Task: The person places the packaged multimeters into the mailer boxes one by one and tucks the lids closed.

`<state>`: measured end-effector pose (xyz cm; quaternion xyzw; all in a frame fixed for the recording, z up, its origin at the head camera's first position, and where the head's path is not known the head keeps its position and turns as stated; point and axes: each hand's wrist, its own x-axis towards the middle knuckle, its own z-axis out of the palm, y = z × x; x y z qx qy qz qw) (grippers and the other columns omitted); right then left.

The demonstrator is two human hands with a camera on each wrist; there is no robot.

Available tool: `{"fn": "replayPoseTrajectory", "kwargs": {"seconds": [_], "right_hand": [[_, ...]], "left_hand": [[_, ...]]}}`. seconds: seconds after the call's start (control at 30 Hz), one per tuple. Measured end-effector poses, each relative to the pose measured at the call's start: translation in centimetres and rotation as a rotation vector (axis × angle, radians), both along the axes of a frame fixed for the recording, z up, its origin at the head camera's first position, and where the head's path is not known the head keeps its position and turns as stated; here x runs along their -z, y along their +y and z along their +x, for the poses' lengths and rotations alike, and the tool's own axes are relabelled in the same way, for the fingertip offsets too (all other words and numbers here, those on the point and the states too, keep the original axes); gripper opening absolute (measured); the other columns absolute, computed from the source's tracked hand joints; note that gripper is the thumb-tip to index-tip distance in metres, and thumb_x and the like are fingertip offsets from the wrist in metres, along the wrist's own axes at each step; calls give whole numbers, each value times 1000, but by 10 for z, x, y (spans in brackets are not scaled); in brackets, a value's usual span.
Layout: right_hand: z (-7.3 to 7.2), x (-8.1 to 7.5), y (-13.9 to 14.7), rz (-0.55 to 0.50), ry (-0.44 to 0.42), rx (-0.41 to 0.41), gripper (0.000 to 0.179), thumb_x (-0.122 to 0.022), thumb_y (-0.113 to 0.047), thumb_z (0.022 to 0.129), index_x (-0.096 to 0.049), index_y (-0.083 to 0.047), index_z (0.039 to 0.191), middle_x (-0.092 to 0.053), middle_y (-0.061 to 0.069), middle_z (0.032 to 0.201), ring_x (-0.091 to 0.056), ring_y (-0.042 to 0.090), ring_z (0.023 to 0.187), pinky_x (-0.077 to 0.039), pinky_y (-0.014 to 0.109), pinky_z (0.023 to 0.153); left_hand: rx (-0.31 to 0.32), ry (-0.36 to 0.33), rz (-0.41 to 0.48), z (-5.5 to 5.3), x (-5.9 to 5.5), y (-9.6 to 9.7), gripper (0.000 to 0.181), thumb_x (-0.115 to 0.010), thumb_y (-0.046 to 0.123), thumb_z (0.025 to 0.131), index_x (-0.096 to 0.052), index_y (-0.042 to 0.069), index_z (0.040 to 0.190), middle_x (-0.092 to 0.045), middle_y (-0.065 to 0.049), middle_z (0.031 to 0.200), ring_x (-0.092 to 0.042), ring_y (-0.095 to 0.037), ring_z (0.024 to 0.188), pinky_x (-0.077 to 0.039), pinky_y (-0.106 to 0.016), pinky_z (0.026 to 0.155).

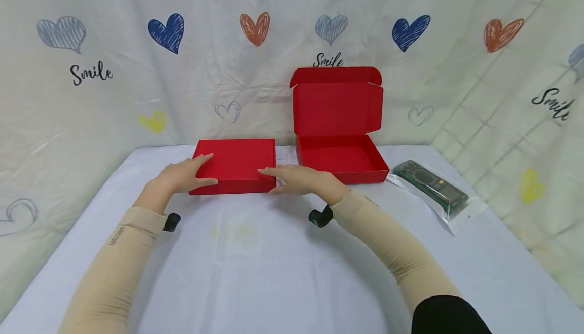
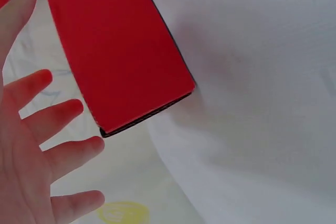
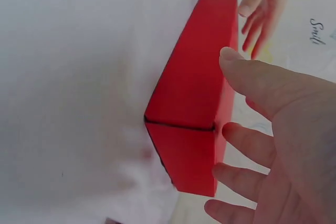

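Observation:
A closed red cardboard box [image 1: 242, 159] lies flat on the white-covered table, with its long front side facing me. My left hand [image 1: 182, 174] is at its left end, fingers spread and fairly straight; the left wrist view shows the fingertips beside the box's end [image 2: 118, 51]. At the opposite end is my right hand [image 1: 298, 178], thumb over the near top edge and fingers [image 3: 239, 182] apart along the right side. Neither hand grips the box; whether any fingertips touch it I cannot tell.
A second red box [image 1: 349, 177] stands to the right with its lid raised against the patterned backdrop cloth [image 1: 274, 80]. Farther right, a dark green multimeter [image 1: 431, 184] lies in a clear plastic bag [image 1: 467, 215]. White cloth [image 1: 255, 273] covers the table.

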<state>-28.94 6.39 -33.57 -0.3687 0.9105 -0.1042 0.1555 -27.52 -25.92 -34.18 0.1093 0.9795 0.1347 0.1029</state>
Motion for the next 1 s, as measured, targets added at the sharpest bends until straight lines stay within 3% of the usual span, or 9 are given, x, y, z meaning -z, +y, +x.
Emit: {"fn": "replayPoseTrajectory", "kwargs": {"seconds": [0.23, 0.33, 0.4, 0.47, 0.57, 0.67, 0.73, 0.87, 1.0], "right_hand": [[6, -10, 25, -64, 16, -10, 67, -67, -36, 101, -39, -22, 160, -44, 2, 159, -44, 24, 143, -47, 41, 108], [9, -16, 37, -105, 29, -3, 66, -66, -38, 101, -39, -24, 160, -68, 6, 124, -64, 25, 112, -54, 37, 91], [11, -20, 44, -129, 31, 18, 66, -67, -38, 101, -40, -25, 160, -70, 7, 97, -66, 25, 90, -55, 35, 80], [12, -25, 52, -152, 53, 47, 64, -68, -37, 100, -43, -25, 158, -66, 6, 88, -63, 23, 83, -54, 35, 78], [14, -30, 64, -192, 113, 89, 63, -69, -34, 99, -46, -23, 156, -69, 5, 121, -64, 23, 109, -55, 38, 93], [14, -35, 78, -253, 167, 123, 63, -70, -32, 99, -47, -20, 156, -55, 8, 149, -53, 28, 132, -50, 45, 104], [15, -39, 87, -299, 188, 146, 64, -70, -32, 99, -46, -19, 156, -51, 9, 153, -49, 30, 138, -48, 49, 106], [18, -42, 104, -380, 237, 202, 63, -70, -32, 99, -47, -17, 156, -48, 10, 155, -46, 32, 140, -45, 52, 108], [18, -42, 121, -447, 286, 244, 60, -69, -29, 100, -48, -15, 154, -48, 12, 155, -44, 34, 141, -44, 56, 108]], "left_hand": [[-67, 108, 26, 3, -6, 9, 82, -61, 46, 100, -23, 9, 163, -53, -28, 142, -56, -45, 119, -55, -56, 86], [-94, 157, 49, 6, -10, 17, 78, -57, 47, 102, -26, 9, 162, -66, -24, 119, -65, -39, 99, -55, -47, 73], [-105, 187, 68, 8, -12, 23, 75, -56, 46, 103, -27, 9, 162, -68, -21, 112, -66, -38, 95, -54, -45, 70], [-114, 220, 92, 8, -14, 30, 73, -55, 46, 103, -30, 10, 161, -69, -21, 111, -65, -40, 99, -54, -46, 72], [-125, 272, 125, 8, -15, 43, 69, -53, 47, 104, -34, 12, 160, -65, -21, 128, -65, -42, 104, -54, -49, 76], [-144, 318, 174, 6, -16, 56, 68, -53, 48, 104, -36, 14, 159, -61, -19, 139, -67, -38, 98, -55, -49, 76], [-156, 341, 208, 4, -15, 65, 67, -54, 47, 104, -37, 15, 159, -58, -17, 143, -68, -33, 81, -54, -45, 71], [-179, 370, 269, 1, -16, 83, 67, -55, 48, 103, -36, 20, 161, -70, -15, 109, -54, -24, 55, -49, -37, 59], [-174, 387, 332, -3, -14, 100, 67, -56, 48, 102, -36, 23, 161, -70, -13, 117, -58, -24, 63, -52, -38, 63]]}}
